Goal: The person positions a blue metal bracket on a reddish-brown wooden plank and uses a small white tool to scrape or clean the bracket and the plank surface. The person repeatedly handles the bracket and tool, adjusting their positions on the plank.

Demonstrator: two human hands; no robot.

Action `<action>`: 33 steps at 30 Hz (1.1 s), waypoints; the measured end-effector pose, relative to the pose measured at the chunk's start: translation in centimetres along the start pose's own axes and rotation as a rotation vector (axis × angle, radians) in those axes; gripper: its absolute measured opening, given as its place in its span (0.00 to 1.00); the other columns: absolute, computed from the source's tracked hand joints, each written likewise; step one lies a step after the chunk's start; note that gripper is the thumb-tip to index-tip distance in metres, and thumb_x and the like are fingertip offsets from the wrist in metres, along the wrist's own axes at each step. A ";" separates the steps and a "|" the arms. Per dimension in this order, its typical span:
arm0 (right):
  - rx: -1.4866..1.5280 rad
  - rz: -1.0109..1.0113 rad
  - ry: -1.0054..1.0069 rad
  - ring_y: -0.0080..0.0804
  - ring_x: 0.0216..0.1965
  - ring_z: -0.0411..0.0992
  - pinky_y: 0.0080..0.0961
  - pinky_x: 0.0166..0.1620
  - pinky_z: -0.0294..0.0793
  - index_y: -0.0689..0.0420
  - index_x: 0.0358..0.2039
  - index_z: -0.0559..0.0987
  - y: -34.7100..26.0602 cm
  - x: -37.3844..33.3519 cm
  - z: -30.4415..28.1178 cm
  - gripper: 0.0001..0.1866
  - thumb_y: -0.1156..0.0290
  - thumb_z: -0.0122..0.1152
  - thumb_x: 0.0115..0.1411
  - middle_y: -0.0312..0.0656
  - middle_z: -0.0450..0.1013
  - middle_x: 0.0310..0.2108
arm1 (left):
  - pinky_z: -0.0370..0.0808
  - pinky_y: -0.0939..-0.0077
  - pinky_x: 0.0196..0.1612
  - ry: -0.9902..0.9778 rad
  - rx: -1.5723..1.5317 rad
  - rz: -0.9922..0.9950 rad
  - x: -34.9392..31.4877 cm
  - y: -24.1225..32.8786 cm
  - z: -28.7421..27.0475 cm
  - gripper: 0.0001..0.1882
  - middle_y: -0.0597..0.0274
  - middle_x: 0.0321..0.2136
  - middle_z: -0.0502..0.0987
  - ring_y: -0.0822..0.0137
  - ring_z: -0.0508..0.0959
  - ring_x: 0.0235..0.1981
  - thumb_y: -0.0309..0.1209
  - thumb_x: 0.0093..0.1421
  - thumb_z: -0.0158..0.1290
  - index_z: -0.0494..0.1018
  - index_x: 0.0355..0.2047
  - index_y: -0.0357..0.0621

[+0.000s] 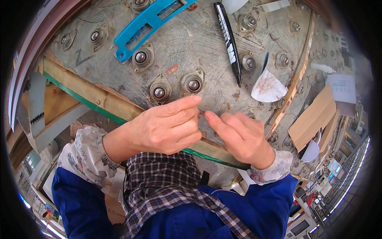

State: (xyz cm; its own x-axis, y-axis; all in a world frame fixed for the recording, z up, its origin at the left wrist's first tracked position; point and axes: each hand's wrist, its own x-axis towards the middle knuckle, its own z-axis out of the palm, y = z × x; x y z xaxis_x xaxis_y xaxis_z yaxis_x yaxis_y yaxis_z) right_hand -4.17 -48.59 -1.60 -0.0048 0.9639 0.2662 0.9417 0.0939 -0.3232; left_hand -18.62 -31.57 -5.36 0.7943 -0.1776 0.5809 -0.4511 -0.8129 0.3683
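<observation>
My left hand (169,125) and my right hand (240,135) meet above the near edge of the worktable, fingertips almost touching. Both are closed in a pinch, thumb against index finger. A tiny thin bit shows between the fingertips, too small to name. Beyond them stand two metal ball rollers (159,93) fixed to the table. A black marker pen (228,40) with its cap on lies to the far right of my hands. Right of its tip is a curled piece of whitish abrasive paper (267,88) with reddish-brown dust on it.
A blue slotted plastic frame (131,36) lies at the far left on the grey, scratched worktable (115,75). More ball rollers (141,57) stick up from its surface. A green-edged strip (87,93) borders the near side. Cardboard pieces (314,117) rest at the right.
</observation>
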 end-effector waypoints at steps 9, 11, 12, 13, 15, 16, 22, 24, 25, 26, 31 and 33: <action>0.003 -0.012 -0.077 0.17 0.21 0.63 0.13 0.18 0.61 0.59 0.42 0.79 0.0 0.4 -0.9 0.21 0.74 0.60 0.43 0.30 0.63 0.24 | 0.70 0.65 0.59 0.026 0.098 0.001 -0.1 0.2 0.7 0.05 0.64 0.24 0.69 0.68 0.77 0.35 0.30 0.39 0.52 0.67 0.17 0.45; -0.014 -0.022 -0.089 0.17 0.21 0.63 0.13 0.18 0.61 0.59 0.42 0.79 0.0 0.4 -1.1 0.21 0.74 0.60 0.43 0.29 0.63 0.24 | 0.70 0.65 0.59 0.018 0.100 0.002 -0.1 0.3 0.6 0.05 0.64 0.24 0.69 0.68 0.77 0.35 0.30 0.39 0.52 0.67 0.17 0.45; -0.023 -0.026 -0.094 0.17 0.21 0.63 0.13 0.18 0.61 0.58 0.42 0.79 0.0 0.4 -1.2 0.21 0.74 0.60 0.43 0.29 0.63 0.24 | 0.70 0.65 0.59 0.012 0.102 0.005 -0.1 0.2 0.6 0.05 0.64 0.24 0.69 0.68 0.77 0.35 0.30 0.39 0.52 0.67 0.17 0.45; -0.030 -0.030 -0.103 0.16 0.21 0.63 0.13 0.18 0.61 0.58 0.42 0.79 0.0 0.4 -1.3 0.21 0.74 0.61 0.43 0.29 0.63 0.24 | 0.70 0.65 0.59 0.006 0.105 0.008 -0.1 0.2 0.6 0.06 0.64 0.24 0.69 0.68 0.77 0.35 0.30 0.39 0.52 0.67 0.17 0.45; -0.040 -0.038 -0.114 0.16 0.21 0.63 0.13 0.18 0.60 0.58 0.42 0.80 0.0 0.5 -1.2 0.21 0.74 0.61 0.43 0.29 0.63 0.24 | 0.70 0.65 0.59 0.010 0.100 0.003 -0.1 0.2 0.6 0.06 0.64 0.24 0.70 0.68 0.77 0.35 0.29 0.39 0.53 0.67 0.17 0.45; -0.043 -0.041 -0.108 0.16 0.21 0.63 0.13 0.18 0.60 0.57 0.42 0.80 0.0 0.5 -1.2 0.21 0.74 0.61 0.43 0.29 0.63 0.24 | 0.70 0.65 0.59 0.011 0.098 0.000 -0.2 0.2 0.6 0.06 0.64 0.24 0.70 0.68 0.77 0.35 0.29 0.39 0.53 0.67 0.17 0.45; -0.048 -0.041 -0.112 0.18 0.21 0.63 0.15 0.17 0.61 0.58 0.41 0.80 0.2 0.3 -1.4 0.21 0.73 0.61 0.42 0.30 0.64 0.24 | 0.73 0.63 0.55 -0.046 0.024 -0.011 0.1 0.1 -0.1 0.06 0.61 0.27 0.74 0.65 0.78 0.35 0.22 0.46 0.57 0.70 0.18 0.41; -0.010 -0.022 -0.096 0.21 0.19 0.63 0.18 0.17 0.62 0.60 0.41 0.81 0.1 0.1 -1.4 0.23 0.72 0.60 0.38 0.33 0.66 0.24 | 0.73 0.63 0.55 -0.041 0.016 -0.011 0.2 0.2 0.0 0.06 0.61 0.27 0.74 0.65 0.78 0.35 0.22 0.46 0.57 0.70 0.18 0.41; -0.010 -0.024 -0.105 0.21 0.19 0.63 0.18 0.17 0.62 0.60 0.41 0.81 0.2 0.1 -1.5 0.24 0.72 0.60 0.38 0.33 0.67 0.24 | 0.73 0.64 0.55 -0.038 0.011 -0.011 0.2 0.2 0.0 0.06 0.62 0.27 0.74 0.65 0.78 0.35 0.22 0.46 0.57 0.70 0.18 0.41; -0.010 -0.026 -0.111 0.21 0.19 0.63 0.18 0.17 0.62 0.60 0.41 0.80 0.1 0.2 -1.5 0.24 0.72 0.60 0.38 0.33 0.67 0.24 | 0.72 0.64 0.56 -0.025 0.029 -0.007 0.1 0.1 0.2 0.05 0.63 0.26 0.73 0.66 0.78 0.35 0.24 0.44 0.56 0.69 0.17 0.42; -0.012 -0.020 -0.126 0.22 0.19 0.64 0.19 0.17 0.62 0.60 0.42 0.80 0.0 -0.2 -1.7 0.25 0.73 0.60 0.38 0.34 0.68 0.25 | 0.73 0.64 0.55 -0.027 0.027 -0.003 0.0 0.2 0.2 0.07 0.63 0.25 0.73 0.66 0.78 0.34 0.21 0.47 0.57 0.70 0.17 0.41; 0.007 -0.006 -0.135 0.23 0.19 0.64 0.20 0.17 0.63 0.61 0.44 0.79 -0.1 -0.1 -1.9 0.26 0.74 0.60 0.39 0.34 0.69 0.26 | 0.73 0.64 0.55 -0.030 0.020 -0.004 0.1 0.2 0.1 0.07 0.63 0.25 0.73 0.66 0.78 0.33 0.20 0.47 0.57 0.70 0.18 0.41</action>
State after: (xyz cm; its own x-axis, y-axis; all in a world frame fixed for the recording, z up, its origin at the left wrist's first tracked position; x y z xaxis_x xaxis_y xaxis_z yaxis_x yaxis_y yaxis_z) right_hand -3.63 -49.19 0.14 -0.0561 0.9880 0.1441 0.9392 0.1012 -0.3282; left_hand -18.55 -31.78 -5.31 0.8080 -0.1906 0.5574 -0.4400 -0.8245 0.3559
